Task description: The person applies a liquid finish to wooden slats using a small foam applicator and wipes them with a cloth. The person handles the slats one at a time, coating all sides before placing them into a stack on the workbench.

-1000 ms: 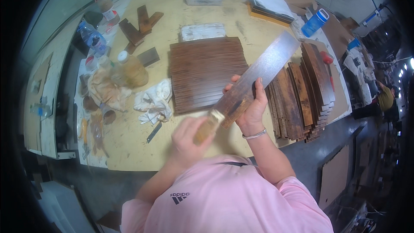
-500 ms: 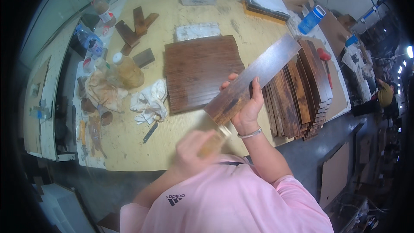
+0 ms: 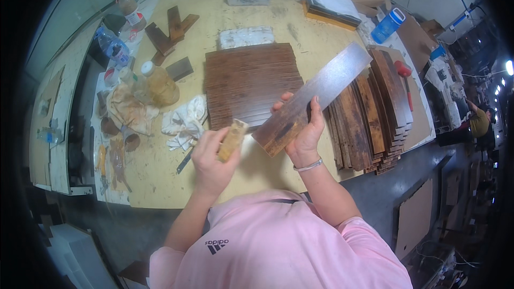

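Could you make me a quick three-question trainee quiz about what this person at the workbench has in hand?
1. True or false: the right hand holds a long dark wooden plank raised above the workbench.
2. What does the left hand grip?
A. a small tan block
B. a hammer
C. a bottle
3. On which side of the person does the stack of dark planks lie?

Key
1. True.
2. A.
3. The person's right, beside the flat bed of dark boards.

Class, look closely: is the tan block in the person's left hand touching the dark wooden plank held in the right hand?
Apart. The head view shows pale tabletop between the tan block and the dark plank's near end.
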The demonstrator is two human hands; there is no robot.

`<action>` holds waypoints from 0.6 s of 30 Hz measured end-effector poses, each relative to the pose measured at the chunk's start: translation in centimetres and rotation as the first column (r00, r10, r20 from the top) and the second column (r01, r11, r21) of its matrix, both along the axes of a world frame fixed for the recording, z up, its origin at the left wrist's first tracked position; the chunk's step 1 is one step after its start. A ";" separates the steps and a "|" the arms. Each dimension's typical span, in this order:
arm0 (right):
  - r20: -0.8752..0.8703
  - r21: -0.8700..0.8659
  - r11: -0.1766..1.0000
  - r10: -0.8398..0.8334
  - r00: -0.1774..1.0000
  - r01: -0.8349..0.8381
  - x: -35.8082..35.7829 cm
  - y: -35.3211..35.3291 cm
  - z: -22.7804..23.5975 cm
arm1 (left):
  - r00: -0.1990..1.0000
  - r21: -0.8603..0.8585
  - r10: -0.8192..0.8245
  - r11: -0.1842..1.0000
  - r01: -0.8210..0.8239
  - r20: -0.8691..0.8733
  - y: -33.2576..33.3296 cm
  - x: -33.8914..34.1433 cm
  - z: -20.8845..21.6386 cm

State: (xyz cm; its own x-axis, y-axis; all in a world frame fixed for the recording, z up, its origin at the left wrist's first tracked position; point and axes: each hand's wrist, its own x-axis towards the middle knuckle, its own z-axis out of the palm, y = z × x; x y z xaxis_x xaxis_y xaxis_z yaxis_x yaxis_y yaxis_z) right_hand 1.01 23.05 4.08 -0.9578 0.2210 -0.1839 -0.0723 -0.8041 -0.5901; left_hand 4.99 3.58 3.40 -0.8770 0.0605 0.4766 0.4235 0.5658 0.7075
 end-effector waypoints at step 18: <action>0.388 0.390 0.778 0.346 0.854 -0.493 -2.2 1.7 -7.3 | 0.851 -0.023 0.317 0.941 -0.339 0.419 -14.7 -1.9 -7.9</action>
